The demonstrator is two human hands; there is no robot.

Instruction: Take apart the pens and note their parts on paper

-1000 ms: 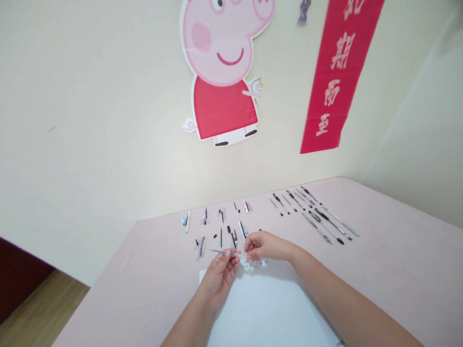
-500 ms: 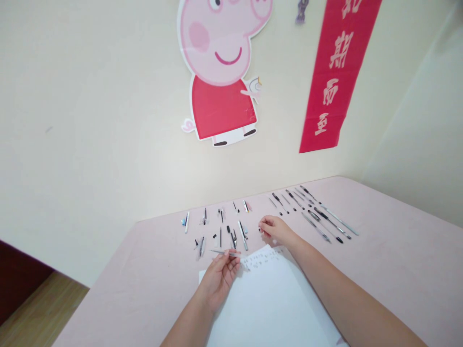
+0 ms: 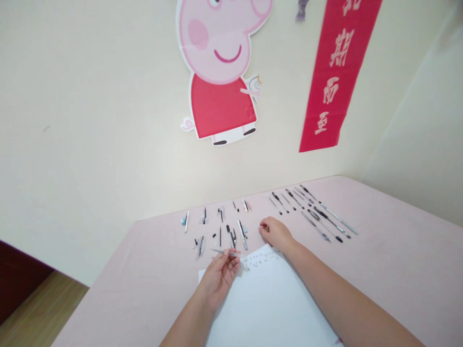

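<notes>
Pinching a slim pen (image 3: pixel 234 254) between thumb and fingers of the left hand (image 3: pixel 221 277), palm upward, by the paper (image 3: pixel 267 299). Bending in the fingers of the right hand (image 3: pixel 278 233), beyond it near the worktop (image 3: pixel 376 270); cannot tell whether gripping anything.

On the pale wall (image 3: pixel 119 120) in front of me I see a smiling pig cutout (image 3: pixel 223 106) in a red top, its upper edge beyond my view. To the cutout's right hangs a red banner (image 3: pixel 338 77) with pale characters. Between them, level with the cutout's snout, I see a small purplish object (image 3: pixel 301 10), cropped. Far below and left of the cutout, I see wood-patterned floor (image 3: pixel 47 308) beside a dark red surface (image 3: pixel 18 277).
</notes>
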